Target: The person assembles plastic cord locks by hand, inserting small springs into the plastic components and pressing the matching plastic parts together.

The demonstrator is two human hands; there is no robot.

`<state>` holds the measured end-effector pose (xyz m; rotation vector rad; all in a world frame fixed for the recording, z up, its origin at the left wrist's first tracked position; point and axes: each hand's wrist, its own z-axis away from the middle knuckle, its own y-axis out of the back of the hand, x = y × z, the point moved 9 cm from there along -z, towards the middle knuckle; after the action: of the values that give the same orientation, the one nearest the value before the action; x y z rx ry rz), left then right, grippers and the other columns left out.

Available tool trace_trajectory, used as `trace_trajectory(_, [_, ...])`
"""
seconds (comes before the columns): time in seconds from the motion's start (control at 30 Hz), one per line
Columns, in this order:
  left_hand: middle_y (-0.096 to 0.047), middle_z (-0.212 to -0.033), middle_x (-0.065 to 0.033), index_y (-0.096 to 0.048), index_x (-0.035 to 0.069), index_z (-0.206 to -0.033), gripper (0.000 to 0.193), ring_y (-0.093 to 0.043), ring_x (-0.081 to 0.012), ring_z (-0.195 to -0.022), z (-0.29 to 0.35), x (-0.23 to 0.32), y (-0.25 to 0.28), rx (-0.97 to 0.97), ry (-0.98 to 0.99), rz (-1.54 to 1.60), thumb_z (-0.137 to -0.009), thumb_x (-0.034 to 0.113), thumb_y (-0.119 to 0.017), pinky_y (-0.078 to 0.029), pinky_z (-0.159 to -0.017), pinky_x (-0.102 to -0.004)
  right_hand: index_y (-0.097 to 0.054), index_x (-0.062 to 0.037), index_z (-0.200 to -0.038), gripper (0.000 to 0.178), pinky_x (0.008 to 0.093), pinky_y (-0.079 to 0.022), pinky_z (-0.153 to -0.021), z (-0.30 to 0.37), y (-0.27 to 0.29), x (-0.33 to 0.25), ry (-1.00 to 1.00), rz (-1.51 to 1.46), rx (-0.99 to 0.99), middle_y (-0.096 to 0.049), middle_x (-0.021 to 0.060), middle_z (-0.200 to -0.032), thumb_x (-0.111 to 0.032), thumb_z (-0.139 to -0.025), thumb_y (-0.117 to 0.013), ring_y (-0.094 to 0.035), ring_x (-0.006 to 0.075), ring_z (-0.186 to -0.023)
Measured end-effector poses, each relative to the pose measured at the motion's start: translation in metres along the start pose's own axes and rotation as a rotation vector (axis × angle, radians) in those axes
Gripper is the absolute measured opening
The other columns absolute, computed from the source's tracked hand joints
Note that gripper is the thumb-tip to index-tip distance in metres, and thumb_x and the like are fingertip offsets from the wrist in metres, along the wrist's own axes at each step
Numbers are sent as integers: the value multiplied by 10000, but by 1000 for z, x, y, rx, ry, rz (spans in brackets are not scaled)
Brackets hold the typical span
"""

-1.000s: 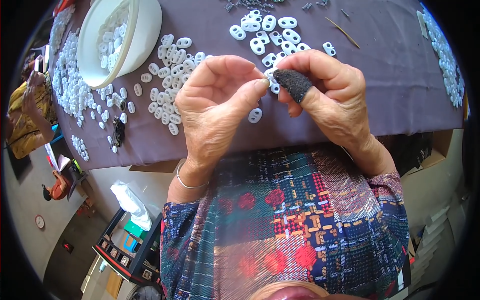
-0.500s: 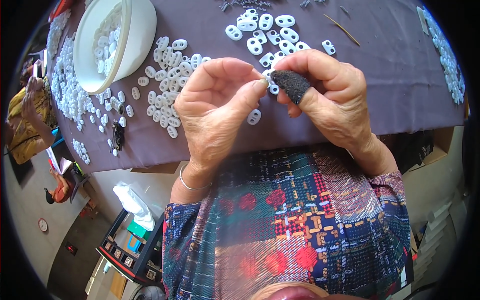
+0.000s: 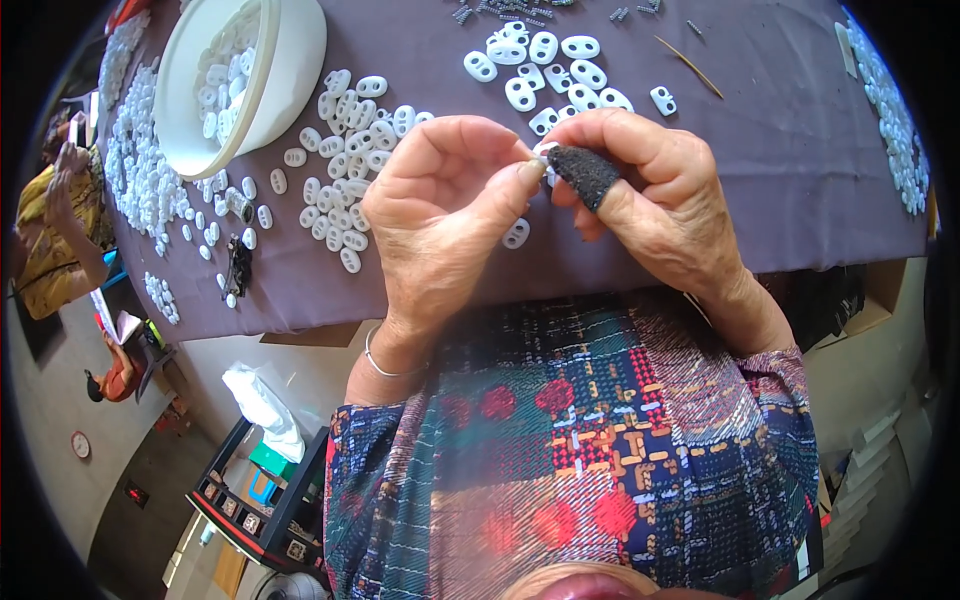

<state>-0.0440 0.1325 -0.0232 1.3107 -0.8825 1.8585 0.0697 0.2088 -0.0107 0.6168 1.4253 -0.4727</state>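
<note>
My left hand (image 3: 440, 205) is closed in a pinch, thumb and forefinger meeting at a tiny piece too small to name. Against it, my right hand (image 3: 670, 190) grips a small white plastic cord lock part (image 3: 547, 152), mostly hidden by the fingers. A rough black cover (image 3: 585, 177) wraps the right thumb. Beyond the hands lie several loose white oval cord lock parts with two dark holes (image 3: 520, 94). One more oval piece (image 3: 516, 233) rests just below the fingertips. Beside my left hand is a heap of white cord locks (image 3: 345, 150).
A white tub (image 3: 310, 60) holding white pieces leans at the far left, with small white parts (image 3: 140, 160) spread beside it. Small metal springs (image 3: 510, 12) and a thin stick (image 3: 690, 66) lie at the far side. Another person (image 3: 65, 230) is at the left edge.
The view has shifted slightly, so the table items appear a little further right. Both hands keep the same pinch, with their fingertips together.
</note>
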Motion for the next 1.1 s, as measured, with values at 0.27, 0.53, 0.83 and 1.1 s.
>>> trace_trajectory(0.27, [-621, -825, -52, -564, -12, -906, 196, -589, -92, -758, 0, -1, 0, -14, 32, 11, -742, -51, -665, -481, -673, -201, -577, 13, -1008, 171, 174, -456, -514, 2, -1, 3, -29, 29, -27, -601, 23, -708, -19, -851, -517, -541, 49, -581])
trace_trajectory(0.53, [-618, -853, -54, -572, -26, -970, 220, -589, -100, -795, 2, 10, -2, -34, -44, 2, -766, -32, -655, -476, -703, -203, -584, -3, -999, 166, 167, -410, -452, 2, 2, -2, 28, 43, -15, -588, 21, -668, -22, -855, -502, -502, 43, -524])
trace_trajectory(0.83, [-583, -779, -40, -609, 9, -904, 139, -539, -121, -745, 8, 26, -5, -106, -281, -481, -774, 40, -650, -434, -672, -239, -582, -8, -992, 144, 161, -400, -448, 5, 0, 8, -189, -202, -32, -581, 13, -663, -73, -886, -508, -491, 37, -525])
trace_trajectory(1.1, [-552, -724, -54, -578, 14, -803, 91, -501, -185, -686, 5, 26, -13, -79, -409, -534, -760, 47, -651, -399, -625, -288, -578, 16, -972, 163, 196, -428, -501, 2, 4, -3, 95, 52, 11, -589, 29, -696, -1, -835, -492, -528, 70, -564])
